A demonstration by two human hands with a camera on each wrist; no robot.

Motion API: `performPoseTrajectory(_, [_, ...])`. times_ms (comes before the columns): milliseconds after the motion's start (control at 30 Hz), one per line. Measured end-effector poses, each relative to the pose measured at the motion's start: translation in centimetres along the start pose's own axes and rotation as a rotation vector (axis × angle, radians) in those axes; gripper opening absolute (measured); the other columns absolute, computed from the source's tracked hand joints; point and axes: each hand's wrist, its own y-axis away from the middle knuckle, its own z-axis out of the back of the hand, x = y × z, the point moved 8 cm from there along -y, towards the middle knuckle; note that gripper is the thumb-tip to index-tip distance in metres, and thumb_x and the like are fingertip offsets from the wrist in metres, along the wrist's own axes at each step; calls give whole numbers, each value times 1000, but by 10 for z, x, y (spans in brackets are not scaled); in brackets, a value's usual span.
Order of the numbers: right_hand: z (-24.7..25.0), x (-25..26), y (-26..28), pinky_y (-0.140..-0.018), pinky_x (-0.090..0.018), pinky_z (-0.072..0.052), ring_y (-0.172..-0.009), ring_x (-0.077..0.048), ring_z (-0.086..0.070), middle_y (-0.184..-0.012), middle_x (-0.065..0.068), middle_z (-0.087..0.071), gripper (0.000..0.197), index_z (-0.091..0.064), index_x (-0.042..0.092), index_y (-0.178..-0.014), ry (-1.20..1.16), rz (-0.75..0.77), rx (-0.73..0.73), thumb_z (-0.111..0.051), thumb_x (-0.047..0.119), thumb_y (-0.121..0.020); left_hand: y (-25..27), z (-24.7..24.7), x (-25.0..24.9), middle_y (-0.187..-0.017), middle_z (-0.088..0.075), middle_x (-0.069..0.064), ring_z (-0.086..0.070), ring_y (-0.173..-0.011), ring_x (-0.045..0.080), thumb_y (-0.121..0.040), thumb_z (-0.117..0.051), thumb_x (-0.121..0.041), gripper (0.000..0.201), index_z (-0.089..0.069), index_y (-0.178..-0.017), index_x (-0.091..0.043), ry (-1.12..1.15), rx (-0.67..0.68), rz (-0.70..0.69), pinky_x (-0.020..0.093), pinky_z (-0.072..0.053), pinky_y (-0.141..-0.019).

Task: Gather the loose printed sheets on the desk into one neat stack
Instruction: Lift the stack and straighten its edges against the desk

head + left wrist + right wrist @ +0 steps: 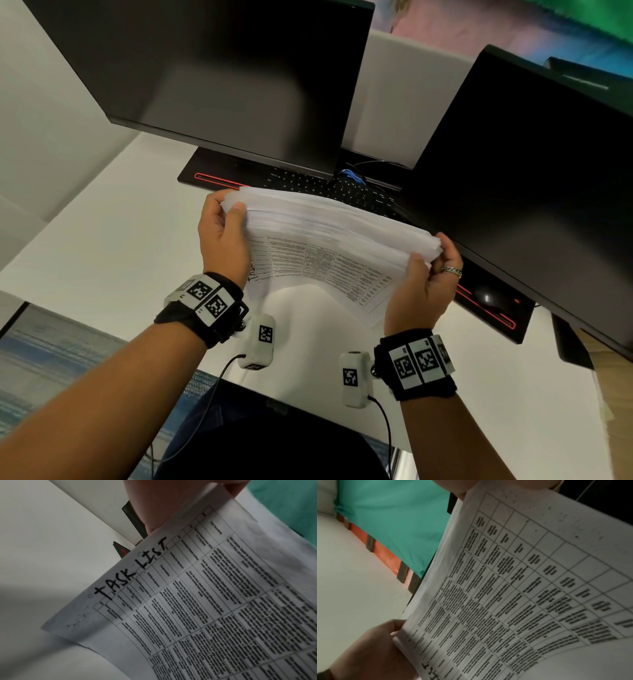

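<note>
You have the printed sheets gathered into one thick bundle and lifted clear of the white surface, held in the air in front of the keyboard and between the two dark monitors. Your left hand grips the left end, thumb on the near face and fingers curled round the far side; your right hand pinches the right end the same way, so both are closed on the bundle. The bundle sags and bows between them, and along its top the sheet edges look fanned, not flush. The nearest sheet carries a printed table with "TASK LIST" handwritten by its left edge, which both wrist views show curving away below the grip. By my reading, the gathering is done and the squaring-up is in hand. The next move probably calls for turning the bundle upright on a long edge, loosening both grips a little, and tapping it on the surface so the sheets settle level, then laying it flat. Keep the pinch light enough for sheets to slide yet firm enough that the hanging front sheet does not slip out.
</note>
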Motion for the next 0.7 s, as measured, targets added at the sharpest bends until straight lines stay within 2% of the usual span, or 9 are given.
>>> performPoseTrajectory(100, [3, 0, -2, -72, -18, -55, -90, 0, -69, -115, -6, -67, 33, -53, 14, -130, -34, 5, -24, -52, 7, -98, -1, -2, -4, -90, -59, -10, -55, -86, 12, -90, -51, -22, 11, -57, -92, -31, 1, 23, -37, 30, -47, -80])
performPoseTrajectory(200, [0, 0, -4, -67, -19, -57, -84, -3, -70, -105, -1, -65, 25, -59, 20, -119, -29, -3, -16, -61, 19, -94, -1, -1, -7, -91, -59, -11, -55, -87, 8, -93, -54, -31, 3, -57, -90, -32, -16, 2, -65, 25, -45, -82])
performPoseTrajectory(300, [-1, 2, -7, -64, -18, -56, -80, 3, -69, -102, 6, -64, 25, -61, 18, -114, -22, -13, -42, -63, 9, -90, -4, -1, -7, -92, -60, -7, -56, -86, 9, -92, -57, -35, 8, -58, -93, -27, -7, -24, -72, 23, -47, -83])
performPoseTrajectory(367, [-2, 2, -8, -63, -17, -57, -78, 3, -69, -99, 8, -64, 29, -60, 18, -111, -13, -20, -43, -60, 1, -88, -5, 0, -7, -87, -57, -11, -53, -77, -4, -94, -58, -28, 7, -57, -97, -22, -39, -29, -78, 12, -44, -76])
performPoseTrajectory(433, [-2, 1, -7, -62, -16, -55, -83, -5, -69, -103, 2, -64, 30, -60, 18, -112, 5, -11, -28, -58, 0, -87, -5, 1, -4, -82, -53, -14, -50, -69, -10, -96, -57, -21, 4, -57, -100, -18, -81, -33, -80, 6, -41, -69])
performPoseTrajectory(500, [-3, 0, -6, -62, -15, -54, -88, -9, -67, -106, -1, -64, 27, -59, 19, -112, 12, -13, -21, -59, 6, -89, -5, 2, -3, -85, -56, -10, -52, -73, -5, -94, -56, -21, 6, -57, -100, -20, -81, -27, -66, 13, -43, -73])
performPoseTrajectory(600, [-7, 7, -7, -64, -18, -55, -79, -9, -64, -94, 3, -62, 18, -63, 18, -102, 12, 26, -38, -66, 26, -87, -7, 0, -8, -93, -62, -4, -57, -86, 12, -91, -57, -30, 12, -60, -96, -20, -55, -8, -66, 28, -49, -83])
performPoseTrajectory(633, [-7, 8, -9, -64, -19, -55, -77, -11, -61, -90, 2, -60, 21, -64, 17, -100, 32, 44, -49, -68, 31, -85, -8, -2, -10, -92, -62, -4, -58, -87, 12, -91, -58, -31, 14, -61, -95, -18, -57, -8, -76, 28, -50, -85])
performPoseTrajectory(700, [-5, 8, -12, -65, -19, -54, -78, -12, -58, -88, 2, -58, 16, -66, 15, -98, 49, 51, -77, -69, 24, -85, -8, -3, -10, -88, -62, -6, -57, -83, 9, -92, -59, -33, 15, -62, -92, -17, -62, -19, -72, 26, -50, -83])
